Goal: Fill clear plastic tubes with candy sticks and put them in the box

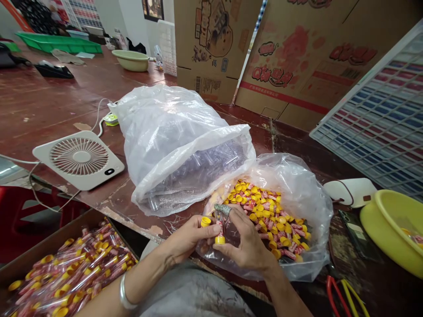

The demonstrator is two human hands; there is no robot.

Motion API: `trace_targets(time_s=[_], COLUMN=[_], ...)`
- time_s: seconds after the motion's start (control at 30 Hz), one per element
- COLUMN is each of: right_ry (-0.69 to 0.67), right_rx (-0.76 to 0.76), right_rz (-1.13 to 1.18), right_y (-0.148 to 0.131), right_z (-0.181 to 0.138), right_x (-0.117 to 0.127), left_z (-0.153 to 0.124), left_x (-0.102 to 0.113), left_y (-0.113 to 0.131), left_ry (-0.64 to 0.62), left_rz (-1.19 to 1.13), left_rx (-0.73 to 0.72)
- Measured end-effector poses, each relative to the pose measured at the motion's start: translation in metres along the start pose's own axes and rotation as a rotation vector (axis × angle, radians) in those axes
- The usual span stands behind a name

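My left hand pinches a yellow cap between thumb and fingers, its wrist wearing a silver bangle. My right hand grips a small clear tube with a yellow bottom cap, holding it upright; its forefinger is wrapped in grey tape. Both hands meet just in front of a clear plastic bag full of yellow-capped pieces with red-and-white wrappers. Behind it lies a bigger clear bag of empty clear tubes. A cardboard box at lower left holds several filled tubes with yellow caps.
A white flat fan with a cable lies on the brown table at left. A yellow basin and a white case sit at right, with a grid tray leaning behind. Cardboard cartons stand at the back; a pale bowl and green tray are farther off.
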State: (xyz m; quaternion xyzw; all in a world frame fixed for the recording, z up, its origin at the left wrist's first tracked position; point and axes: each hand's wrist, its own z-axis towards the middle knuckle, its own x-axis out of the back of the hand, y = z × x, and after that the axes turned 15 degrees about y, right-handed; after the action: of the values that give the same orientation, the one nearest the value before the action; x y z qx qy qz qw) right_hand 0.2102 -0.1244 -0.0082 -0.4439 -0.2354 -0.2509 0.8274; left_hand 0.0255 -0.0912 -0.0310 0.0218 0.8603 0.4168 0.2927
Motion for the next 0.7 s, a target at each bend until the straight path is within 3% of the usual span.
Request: trace_targets(time_s=[0.13,0.23,0.33,0.4,0.53,0.7], right_ry=[-0.019,0.108,0.294,0.297,0.204,0.046], right_rx=[0.002,-0.084,-0.141,-0.142,-0.125,-0.087], right_rz=[-0.136,-0.306,-0.494,-0.616,-0.778,-0.806], right_y=[0.000,0.014,0.038,0.050,0.058,0.056], right_z=[-0.004,-0.012,-0.024,-0.033,-0.045,-0.047], right_x=[0.002,0.017,0.039,0.051,0.062,0.051], left_z=[0.017,0.040,0.069,0.090,0.129,0.153], left_x=[-0.008,-0.013,-0.018,-0.025,-0.044,-0.053], left_y=[0.014,0.041,0.081,0.107,0.141,0.141], left_ry=[0.013,0.091,0.349,0.512,0.587,0.508], left_rz=[0.013,0.287,0.755,0.974,1.131,1.205], left_rx=[-0.072,-0.326,-0.733,-0.884,-0.845,-0.717])
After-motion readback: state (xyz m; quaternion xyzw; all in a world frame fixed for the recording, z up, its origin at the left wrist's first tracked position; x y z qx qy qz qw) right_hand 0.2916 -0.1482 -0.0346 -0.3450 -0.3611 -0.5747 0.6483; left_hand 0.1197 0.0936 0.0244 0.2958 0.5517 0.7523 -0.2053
